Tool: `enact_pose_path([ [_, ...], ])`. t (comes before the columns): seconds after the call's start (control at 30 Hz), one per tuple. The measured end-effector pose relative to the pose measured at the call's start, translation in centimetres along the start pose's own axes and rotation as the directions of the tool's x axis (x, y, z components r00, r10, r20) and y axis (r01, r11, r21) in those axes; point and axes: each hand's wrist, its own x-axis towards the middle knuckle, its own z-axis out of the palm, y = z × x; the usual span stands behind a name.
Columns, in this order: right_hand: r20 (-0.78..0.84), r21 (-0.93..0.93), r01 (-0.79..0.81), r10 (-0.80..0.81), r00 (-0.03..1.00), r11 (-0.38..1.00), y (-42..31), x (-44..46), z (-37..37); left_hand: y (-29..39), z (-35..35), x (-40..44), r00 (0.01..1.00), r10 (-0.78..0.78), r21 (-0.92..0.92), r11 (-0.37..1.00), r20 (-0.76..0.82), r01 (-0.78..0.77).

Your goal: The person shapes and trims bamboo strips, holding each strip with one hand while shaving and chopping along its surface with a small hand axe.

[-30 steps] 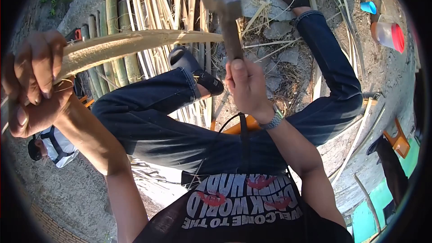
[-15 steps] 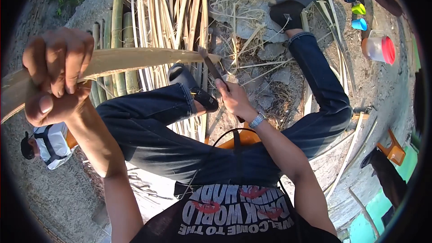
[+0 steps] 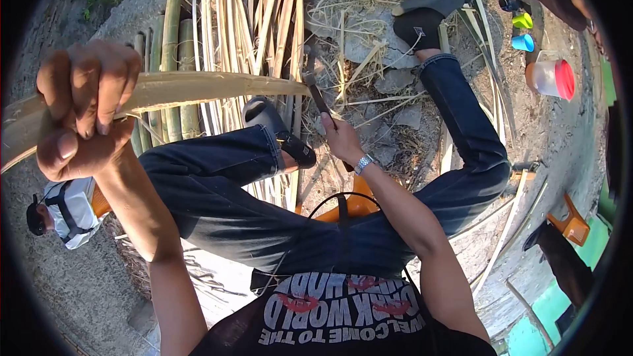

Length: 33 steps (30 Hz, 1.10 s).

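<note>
Left hand (image 3: 86, 109): fingers curled over the broad end of a bamboo strip (image 3: 204, 89), thumb folded in below, the grasp closed; the strip extends from this hand across the view toward the right hand (image 3: 343, 140), its narrow tip lying at the head of a hand tool (image 3: 316, 97); whether head and tip touch cannot be told. Right hand: fingers closed around the tool's dark handle, thumb laid along it; a metal watch (image 3: 363, 163) encircles the wrist. Beyond the strip, green poles (image 3: 171, 46) lie side by side on the ground; pale slats (image 3: 277, 13) lie beside them, with curled shavings (image 3: 362, 53) to their right. At far right, a green cup (image 3: 523, 21), a blue cup (image 3: 523, 43) and a red-lidded container (image 3: 546, 79) form a row; lower down stands an orange stool (image 3: 572, 224); at far left, another person (image 3: 69, 214) wears dark straps over a white top.
</note>
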Motion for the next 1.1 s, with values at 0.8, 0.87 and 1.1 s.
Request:
enact_pose_path([
  [0.8,-0.166,0.351,0.392,-0.355,0.92,0.85,-0.8,-1.1,3.0,1.5,-4.6,-3.0,0.956,-0.036,-0.001,0.999,-0.293,0.037],
  [0.87,-0.037,0.046,0.116,-0.114,0.993,0.992,5.0,2.6,5.6,1.2,-4.0,-2.9,0.966,-0.039,-0.004,0.999,-0.256,0.039],
  [1.1,0.071,0.475,-0.113,0.09,0.993,0.873,1.4,1.4,0.3,1.9,-4.1,-4.1,0.96,-0.051,-0.007,0.999,-0.274,0.051],
])
